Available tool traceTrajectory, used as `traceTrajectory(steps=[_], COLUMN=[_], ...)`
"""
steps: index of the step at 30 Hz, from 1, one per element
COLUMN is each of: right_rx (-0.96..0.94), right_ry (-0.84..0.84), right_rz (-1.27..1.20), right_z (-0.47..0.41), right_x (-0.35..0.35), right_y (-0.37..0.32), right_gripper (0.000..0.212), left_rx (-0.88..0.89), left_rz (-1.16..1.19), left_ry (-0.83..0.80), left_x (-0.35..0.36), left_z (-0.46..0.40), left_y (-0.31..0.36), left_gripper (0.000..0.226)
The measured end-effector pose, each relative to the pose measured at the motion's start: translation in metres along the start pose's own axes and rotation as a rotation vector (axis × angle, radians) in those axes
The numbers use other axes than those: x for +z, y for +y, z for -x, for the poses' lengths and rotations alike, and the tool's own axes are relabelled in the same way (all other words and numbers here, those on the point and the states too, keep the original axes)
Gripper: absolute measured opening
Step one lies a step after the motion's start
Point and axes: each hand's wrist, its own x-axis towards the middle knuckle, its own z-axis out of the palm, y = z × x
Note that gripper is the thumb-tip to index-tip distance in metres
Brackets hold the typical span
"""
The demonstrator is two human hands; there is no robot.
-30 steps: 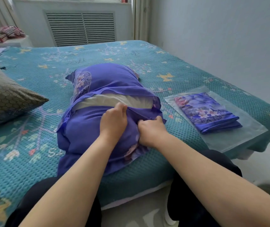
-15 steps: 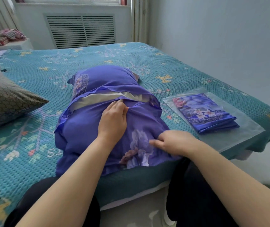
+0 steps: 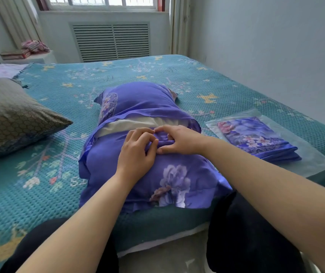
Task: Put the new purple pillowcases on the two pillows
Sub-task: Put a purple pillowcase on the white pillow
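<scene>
Pillow (image 3: 138, 123) lies mid-bed (image 3: 207, 83) w/ purple case (image 3: 144, 170) on both ends, white strip showing thru the gap; both hands at that gap, left hand (image 3: 138, 152) fingers curled pinching a fold of case, right hand (image 3: 179, 140) pinching the same bunched edge. 2nd case (image 3: 256, 138) folded in its plastic bag (image 3: 313, 160) to the right; 2nd pillow (image 3: 13, 117), brownish, sits left.

Bare bedspread (image 3: 138, 75) beyond purple pillow (image 3: 138, 101)
</scene>
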Motion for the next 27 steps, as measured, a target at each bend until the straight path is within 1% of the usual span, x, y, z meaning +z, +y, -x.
traceTrajectory(steps=[2,4,6,7,9,10,11,12,13,14,15,16,17,19,20,22,23,25,27], right_rx=[0.071,0.140,0.165,0.177,0.215,0.234,0.221,0.151,0.037,-0.095,-0.221,-0.304,-0.332,-0.262,-0.209,-0.117,-0.077,-0.018,0.010], right_ry=[0.006,0.099,0.209,0.240,0.273,0.309,0.383,0.488,0.593,0.650,0.651,0.614,0.580,0.497,0.448,0.393,0.387,0.399,0.417], right_rz=[0.151,0.265,0.262,0.232,0.195,0.196,0.223,0.270,0.300,0.297,0.285,0.284,0.291,0.315,0.368,0.492,0.522,0.513,0.496], right_z=[-0.005,-0.006,-0.004,-0.002,0.002,0.005,0.007,0.009,0.010,0.012,0.013,0.014,0.014,0.014,0.013,0.012,0.010,0.008,0.008], right_x=[0.003,0.009,0.018,0.023,0.032,0.035,0.039,0.045,0.052,0.060,0.071,0.082,0.095,0.111,0.117,0.125,0.126,0.125,0.122], right_y=[-0.002,-0.004,-0.006,-0.005,-0.006,-0.010,-0.017,-0.027,-0.040,-0.055,-0.068,-0.080,-0.091,-0.106,-0.111,-0.117,-0.118,-0.118,-0.115], right_gripper=[0.069,0.059,0.051,0.049,0.050,0.049,0.049,0.048,0.045,0.039,0.029,0.021,0.017,0.031,0.038,0.052,0.059,0.068,0.070], left_rx=[-0.010,-0.075,-0.239,-0.348,-0.560,-0.648,-0.711,-0.753,-0.774,-0.785,-0.776,-0.741,-0.682,-0.554,-0.503,-0.408,-0.360,-0.283,-0.256], left_rz=[-0.099,-0.214,-0.270,-0.269,-0.260,-0.280,-0.301,-0.287,-0.221,-0.121,-0.024,0.017,0.008,-0.110,-0.151,-0.163,-0.154,-0.103,-0.033], left_ry=[0.053,0.086,0.082,0.055,-0.026,-0.095,-0.193,-0.307,-0.401,-0.450,-0.456,-0.436,-0.406,-0.335,-0.282,-0.167,-0.144,-0.153,-0.149], left_x=[-0.006,-0.018,-0.035,-0.046,-0.068,-0.077,-0.083,-0.087,-0.088,-0.088,-0.087,-0.086,-0.085,-0.083,-0.084,-0.085,-0.085,-0.084,-0.087], left_z=[0.005,0.007,0.010,0.013,0.023,0.031,0.041,0.051,0.061,0.067,0.073,0.076,0.077,0.076,0.075,0.070,0.067,0.061,0.051], left_y=[0.000,-0.007,-0.022,-0.031,-0.051,-0.065,-0.077,-0.087,-0.096,-0.100,-0.103,-0.104,-0.105,-0.105,-0.104,-0.100,-0.099,-0.100,-0.097], left_gripper=[0.014,0.013,0.013,0.020,0.032,0.033,0.033,0.031,0.030,0.031,0.036,0.043,0.050,0.055,0.049,0.023,0.015,0.014,0.006])
